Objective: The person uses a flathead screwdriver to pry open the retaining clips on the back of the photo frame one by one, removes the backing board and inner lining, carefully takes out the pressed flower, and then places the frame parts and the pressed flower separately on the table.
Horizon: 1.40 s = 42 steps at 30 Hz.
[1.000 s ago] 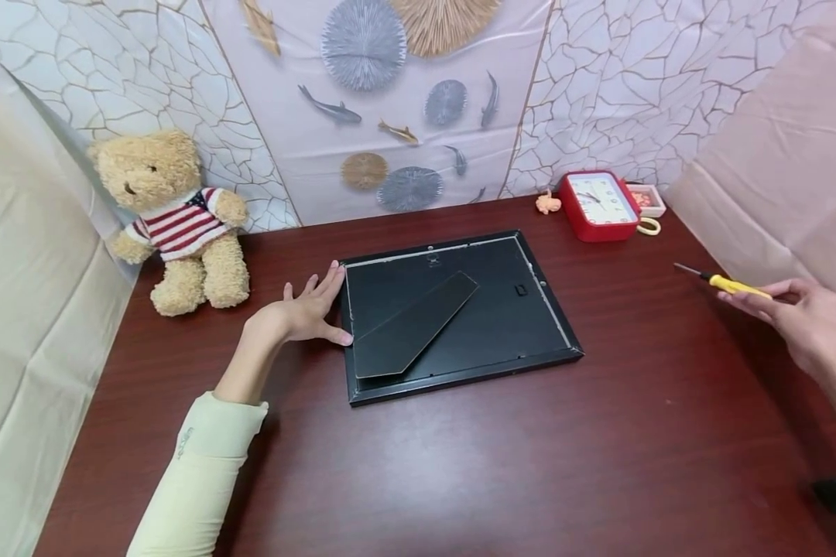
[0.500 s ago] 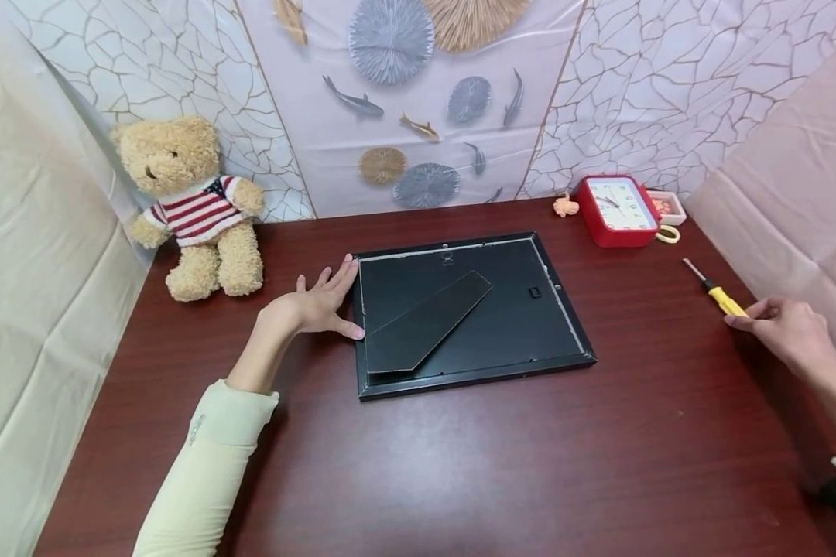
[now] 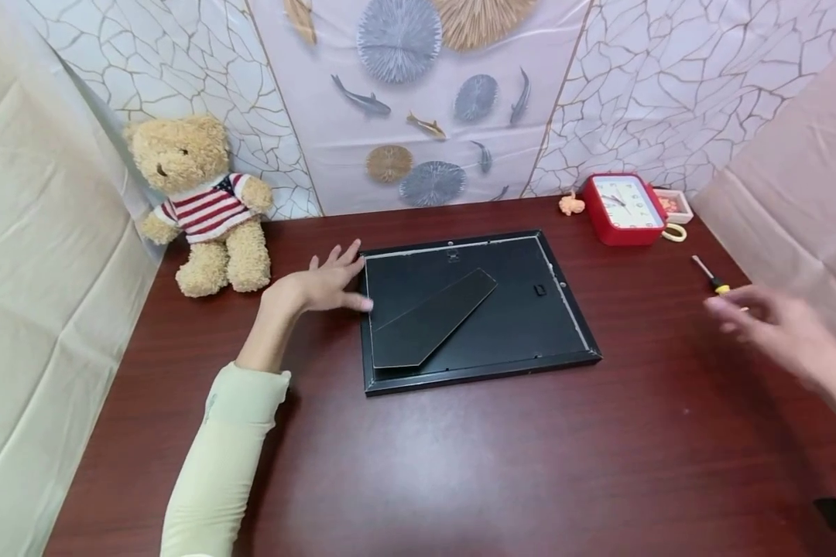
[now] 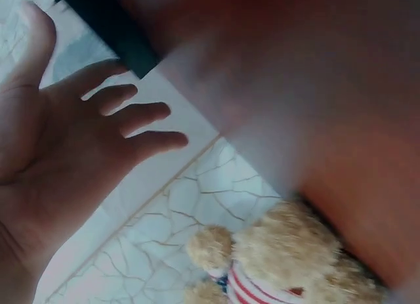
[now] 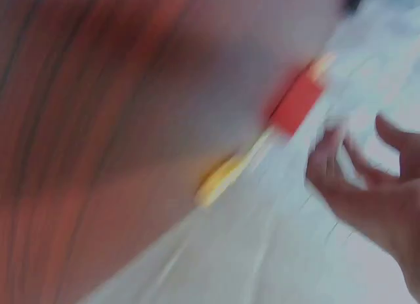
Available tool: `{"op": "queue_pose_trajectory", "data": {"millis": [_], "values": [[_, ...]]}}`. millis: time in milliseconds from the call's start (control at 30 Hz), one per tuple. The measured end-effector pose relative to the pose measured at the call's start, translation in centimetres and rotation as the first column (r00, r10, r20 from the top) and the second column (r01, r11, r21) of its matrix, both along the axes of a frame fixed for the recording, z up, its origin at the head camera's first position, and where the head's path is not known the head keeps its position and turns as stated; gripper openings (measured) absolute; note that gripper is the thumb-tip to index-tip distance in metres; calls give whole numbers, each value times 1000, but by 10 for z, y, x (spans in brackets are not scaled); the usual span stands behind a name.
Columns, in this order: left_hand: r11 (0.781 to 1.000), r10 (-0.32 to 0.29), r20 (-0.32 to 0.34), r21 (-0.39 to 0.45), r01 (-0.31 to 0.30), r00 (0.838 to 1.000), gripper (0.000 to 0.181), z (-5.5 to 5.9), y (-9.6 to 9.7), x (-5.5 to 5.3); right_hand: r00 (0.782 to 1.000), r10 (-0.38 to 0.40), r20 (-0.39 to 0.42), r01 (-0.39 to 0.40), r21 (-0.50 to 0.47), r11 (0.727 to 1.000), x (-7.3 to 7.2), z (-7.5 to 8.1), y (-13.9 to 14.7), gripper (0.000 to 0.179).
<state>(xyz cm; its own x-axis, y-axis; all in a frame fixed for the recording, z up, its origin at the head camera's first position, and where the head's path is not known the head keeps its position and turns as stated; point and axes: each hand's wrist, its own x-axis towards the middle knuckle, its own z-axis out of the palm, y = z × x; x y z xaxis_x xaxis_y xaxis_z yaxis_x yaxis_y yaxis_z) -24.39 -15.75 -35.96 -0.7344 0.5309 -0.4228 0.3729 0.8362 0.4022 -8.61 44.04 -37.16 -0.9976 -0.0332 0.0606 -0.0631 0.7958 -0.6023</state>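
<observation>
In the head view, a black picture frame (image 3: 508, 329) lies flat at the centre of the view, back side up, on a dark red-brown worktop (image 3: 460, 472). A long stand flap (image 3: 435, 325) slants across its backing from lower left to upper right, and a small black hook (image 3: 539, 290) sits toward the right side of the backing.

The left hand (image 3: 323, 286) is at the picture frame's left side, left of centre in the view. Its grip is apart: fingers spread and reaching for the upper left corner, thumb over the left border. Whether the fingertips touch the border cannot be told. A pale sleeve (image 3: 219, 456) runs down from it to the bottom edge of the view.

The right hand (image 3: 783, 321), blurred, is at the right of the view, its grip apart too, fingers loosely bent with nothing between them. It partly covers a screwdriver (image 3: 714, 281), which lies on the worktop, tip toward the upper left; the right wrist view shows the yellow handle apart from the fingers.

At the upper right stand a red clock (image 3: 625, 210) with a white face and, just left of it, a small orange figure (image 3: 571, 204). A small pale tray (image 3: 673, 206) and a yellow ring (image 3: 675, 232) are just beside the clock's right side. At the upper left, a teddy bear (image 3: 205, 205) in a striped top sits against the patterned wall covering (image 3: 279, 124).
</observation>
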Motion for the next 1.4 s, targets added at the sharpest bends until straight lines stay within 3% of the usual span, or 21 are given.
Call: {"op": "queue_pose_trajectory", "data": {"millis": [33, 67, 100, 200, 267, 300, 333, 367, 533, 600, 667, 767, 867, 900, 967, 1100, 1133, 1200, 1267, 1400], "values": [[1000, 0, -25, 17, 1, 1000, 86, 1, 4, -5, 994, 93, 66, -86, -100, 991, 2, 0, -17, 27], [999, -1, -49, 37, 2, 999, 81, 0, 8, -11, 971, 194, 143, -164, -195, 967, 4, -2, -34, 24], [998, 0, -65, 56, 3, 998, 77, -3, 12, -19, 934, 289, 211, -224, -282, 933, 6, -5, -51, 24], [990, -10, -73, 142, 21, 997, 77, -41, 13, -55, 807, 460, 369, -299, -416, 859, 8, -15, -89, 29], [985, -9, -61, 169, 20, 998, 76, -63, 10, -74, 773, 482, 413, -291, -445, 847, 8, -19, -103, 32], [984, -14, -62, 175, 24, 998, 77, -74, 7, -82, 771, 472, 428, -271, -450, 851, 8, -20, -108, 33], [983, -15, -59, 180, 26, 998, 75, -73, 4, -81, 775, 461, 433, -257, -451, 855, 7, -21, -110, 34], [984, -12, -61, 176, 22, 998, 72, -60, 6, -70, 781, 451, 432, -248, -448, 859, 7, -22, -111, 34], [978, -27, -114, 204, 50, 993, 62, -82, -17, -70, 803, 427, 417, -229, -445, 866, 2, -27, -106, 34], [974, -27, -132, 221, 56, 991, 64, -114, -31, -81, 808, 428, 406, -231, -451, 862, -1, -28, -103, 34], [971, -37, -132, 230, 67, 991, 69, -123, -40, -76, 814, 426, 396, -230, -453, 861, -6, -27, -100, 35], [967, -46, -137, 241, 79, 990, 73, -129, -50, -64, 829, 401, 390, -216, -438, 873, -14, -25, -97, 36], [968, -54, -149, 233, 88, 987, 71, -124, -56, -41, 847, 363, 389, -197, -404, 893, -23, -23, -98, 41], [970, -71, -158, 221, 105, 985, 68, -109, -54, -23, 852, 350, 388, -192, -390, 900, -26, -23, -99, 43], [971, -83, -175, 207, 119, 981, 66, -97, -53, 2, 860, 330, 388, -183, -369, 911, -32, -22, -102, 47], [965, -123, -154, 213, 154, 980, 63, -45, -39, 64, 866, 304, 396, -175, -328, 928, -43, -20, -109, 54], [963, -121, -137, 226, 150, 983, 64, -42, -38, 71, 867, 298, 400, -173, -320, 932, -45, -19, -110, 56], [958, -125, -70, 250, 138, 990, 64, -17, -30, 94, 868, 287, 406, -172, -296, 940, -52, -17, -114, 61], [955, -121, 0, 272, 116, 993, 65, -5, -24, 108, 869, 276, 410, -168, -280, 945, -58, -15, -117, 65], [959, -128, 73, 264, 105, 989, 85, -7, -16, 121, 880, 265, 395, -173, -254, 952, -70, -17, -126, 69]]}}
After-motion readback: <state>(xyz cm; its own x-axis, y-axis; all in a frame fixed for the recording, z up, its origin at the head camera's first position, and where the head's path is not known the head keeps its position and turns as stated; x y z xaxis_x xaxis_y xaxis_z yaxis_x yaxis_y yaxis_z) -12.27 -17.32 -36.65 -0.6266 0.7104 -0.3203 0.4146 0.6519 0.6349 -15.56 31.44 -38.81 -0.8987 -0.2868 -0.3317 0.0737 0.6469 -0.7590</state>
